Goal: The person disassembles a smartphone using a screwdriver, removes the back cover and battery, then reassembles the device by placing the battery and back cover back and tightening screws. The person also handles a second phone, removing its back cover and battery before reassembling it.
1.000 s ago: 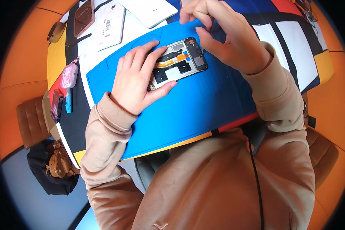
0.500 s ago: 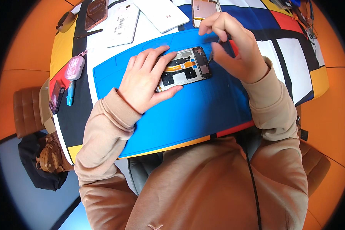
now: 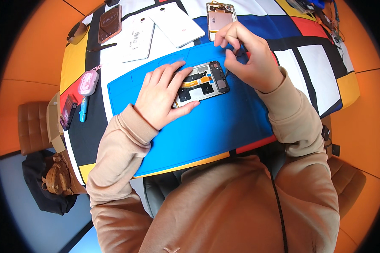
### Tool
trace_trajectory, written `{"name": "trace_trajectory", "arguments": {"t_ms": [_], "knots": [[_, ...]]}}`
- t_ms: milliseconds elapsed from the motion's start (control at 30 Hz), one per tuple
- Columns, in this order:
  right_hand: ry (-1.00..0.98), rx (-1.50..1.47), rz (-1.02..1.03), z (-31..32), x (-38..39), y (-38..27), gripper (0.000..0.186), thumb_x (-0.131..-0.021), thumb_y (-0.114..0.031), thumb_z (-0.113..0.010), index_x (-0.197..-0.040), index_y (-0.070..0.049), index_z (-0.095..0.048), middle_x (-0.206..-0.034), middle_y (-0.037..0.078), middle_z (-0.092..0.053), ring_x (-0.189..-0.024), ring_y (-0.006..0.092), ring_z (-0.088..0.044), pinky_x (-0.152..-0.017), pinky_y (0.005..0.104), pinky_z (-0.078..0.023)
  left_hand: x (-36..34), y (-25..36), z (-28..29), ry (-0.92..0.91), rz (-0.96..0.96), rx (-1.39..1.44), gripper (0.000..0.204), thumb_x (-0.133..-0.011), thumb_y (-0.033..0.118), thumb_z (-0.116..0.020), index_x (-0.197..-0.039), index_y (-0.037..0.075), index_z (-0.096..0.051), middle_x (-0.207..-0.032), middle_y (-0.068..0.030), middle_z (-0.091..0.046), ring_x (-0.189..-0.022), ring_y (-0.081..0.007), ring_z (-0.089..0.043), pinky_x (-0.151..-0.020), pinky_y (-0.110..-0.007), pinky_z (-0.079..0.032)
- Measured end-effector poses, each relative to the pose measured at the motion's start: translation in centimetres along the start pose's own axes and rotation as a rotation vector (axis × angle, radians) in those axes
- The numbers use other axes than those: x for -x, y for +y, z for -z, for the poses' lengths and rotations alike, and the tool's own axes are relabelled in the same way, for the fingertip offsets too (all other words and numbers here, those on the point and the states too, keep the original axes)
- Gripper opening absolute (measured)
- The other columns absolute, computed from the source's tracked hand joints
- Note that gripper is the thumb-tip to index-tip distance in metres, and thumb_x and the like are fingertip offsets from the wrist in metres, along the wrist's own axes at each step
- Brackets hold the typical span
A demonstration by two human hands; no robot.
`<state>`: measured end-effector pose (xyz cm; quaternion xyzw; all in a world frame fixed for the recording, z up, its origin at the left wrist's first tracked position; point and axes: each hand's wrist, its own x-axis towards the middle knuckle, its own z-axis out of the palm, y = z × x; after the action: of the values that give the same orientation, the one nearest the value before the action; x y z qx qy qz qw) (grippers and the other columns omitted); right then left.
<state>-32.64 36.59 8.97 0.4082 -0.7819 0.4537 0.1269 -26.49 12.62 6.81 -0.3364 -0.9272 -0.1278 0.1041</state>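
An opened smartphone [image 3: 202, 84] lies on a blue work mat [image 3: 185, 135], its inside facing up, with an orange ribbon cable [image 3: 195, 82] across the middle. My left hand [image 3: 158, 90] covers its left end, thumb along the near edge and fingers at the far edge, gripping it. Over the phone's right end, my right hand [image 3: 252, 57] is closed in a pinch round a thin, dark tool [image 3: 226, 73]. Its tip is close to the dark end of the phone; whether they touch I cannot tell. Most of the tool is hidden by the fingers.
Behind the mat lie two white phone back covers [image 3: 179, 25] [image 3: 138, 39], a phone with a lit screen [image 3: 110, 24] and another opened phone [image 3: 222, 21]. On the left are a pink case [image 3: 88, 82] and a blue marker-like item [image 3: 83, 109]. Wires [image 3: 333, 31] lie far right.
My right hand has shifted slightly left and its tool is at the phone's right end. The left hand keeps its grip. The whole view has tilted a little, moving the table downward.
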Motion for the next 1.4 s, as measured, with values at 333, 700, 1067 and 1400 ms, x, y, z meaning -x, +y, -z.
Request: {"name": "trace_trajectory", "arguments": {"t_ms": [333,700,1067,1400], "knots": [[-0.021,-0.015,0.035,0.1,-0.2,0.4,0.027,-0.075,0.01,-0.054,-0.077,-0.007,-0.034,-0.096,0.011,-0.059,-0.083,0.0174,-0.053,-0.08,0.0278,-0.046,0.0,0.0,0.0,-0.01,0.009,0.012,0.066,-0.077,0.045,-0.067,-0.128,0.005,-0.05,-0.132,-0.0143,-0.047,-0.113,-0.0312,-0.048,-0.096,-0.039,-0.035],[0.021,0.042,0.09,0.3,-0.4,0.5,0.023,-0.076,0.009,-0.055,-0.08,-0.006,-0.038,-0.093,0.012,-0.058,-0.076,0.0167,-0.049,-0.071,0.0258,-0.044,-0.1,0.2,0.3,-0.02,0.009,0.012,0.066,-0.077,0.045,-0.066,-0.127,0.005,-0.05,-0.131,-0.015,-0.047,-0.113,-0.031,-0.048,-0.095,-0.039,-0.035],[0.032,0.006,0.02,-0.3,-0.1,0.8,0.023,-0.075,0.008,-0.055,-0.082,-0.006,-0.038,-0.095,0.01,-0.059,-0.075,0.0146,-0.051,-0.066,0.024,-0.043,0.0,0.1,0.1,-0.026,0.013,0.003,0.066,-0.078,0.045,-0.065,-0.128,0.005,-0.049,-0.132,-0.0144,-0.046,-0.112,-0.0306,-0.047,-0.095,-0.039,-0.035],[0.02,-0.038,0.08,-0.1,-0.1,1.0,0.024,-0.076,0.007,-0.055,-0.088,-0.007,-0.039,-0.1,0.012,-0.059,-0.086,0.0174,-0.055,-0.076,0.0275,-0.045,0.2,0.0,-0.1,-0.017,0.008,-0.002,0.067,-0.078,0.046,-0.065,-0.129,0.005,-0.049,-0.132,-0.0148,-0.046,-0.113,-0.0305,-0.047,-0.095,-0.039,-0.035]]}}
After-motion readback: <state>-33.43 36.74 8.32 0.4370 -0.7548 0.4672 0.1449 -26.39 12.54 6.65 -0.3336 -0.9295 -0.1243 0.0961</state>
